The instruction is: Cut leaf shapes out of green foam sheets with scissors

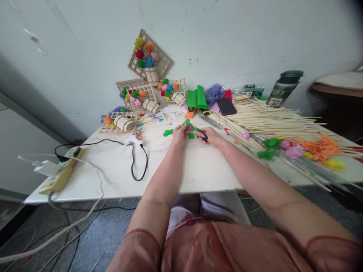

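I've got left hand pinching green paper, right hand gripping scissors. Looks mid-cut over counter. Next snip needs the paper taut.

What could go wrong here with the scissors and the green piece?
1. The left hand pinches the green piece right at the scissors held by the right hand: fingers could get nipped.
2. The glue gun lies near the left forearm, its cord looped on the table: an arm might snag it.
3. The power strip sits at the table edge: a tug could drop it.
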The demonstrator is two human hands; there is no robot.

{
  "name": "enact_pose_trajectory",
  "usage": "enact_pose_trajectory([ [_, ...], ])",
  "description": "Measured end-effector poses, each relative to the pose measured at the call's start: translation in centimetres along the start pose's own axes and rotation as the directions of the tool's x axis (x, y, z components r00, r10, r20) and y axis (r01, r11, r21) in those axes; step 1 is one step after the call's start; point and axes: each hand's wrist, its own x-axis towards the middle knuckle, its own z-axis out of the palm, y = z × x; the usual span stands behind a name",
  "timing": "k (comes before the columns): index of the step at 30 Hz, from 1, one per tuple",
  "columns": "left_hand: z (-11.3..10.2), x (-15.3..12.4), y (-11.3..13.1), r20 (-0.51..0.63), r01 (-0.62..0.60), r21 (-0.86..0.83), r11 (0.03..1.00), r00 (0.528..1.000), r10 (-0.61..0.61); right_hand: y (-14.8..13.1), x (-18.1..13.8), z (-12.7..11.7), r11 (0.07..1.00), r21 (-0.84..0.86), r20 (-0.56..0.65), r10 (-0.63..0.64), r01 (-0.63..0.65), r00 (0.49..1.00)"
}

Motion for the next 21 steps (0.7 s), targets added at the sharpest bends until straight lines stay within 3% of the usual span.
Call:
enact_pose_trajectory([
  [21,0.30,-0.36,0.06,0.005,0.008,-0.010,1.000,1.000,-0.007,0.31,0.67,-0.11,1.000,-0.020,-0.032,-0.022,0.022,0.999],
])
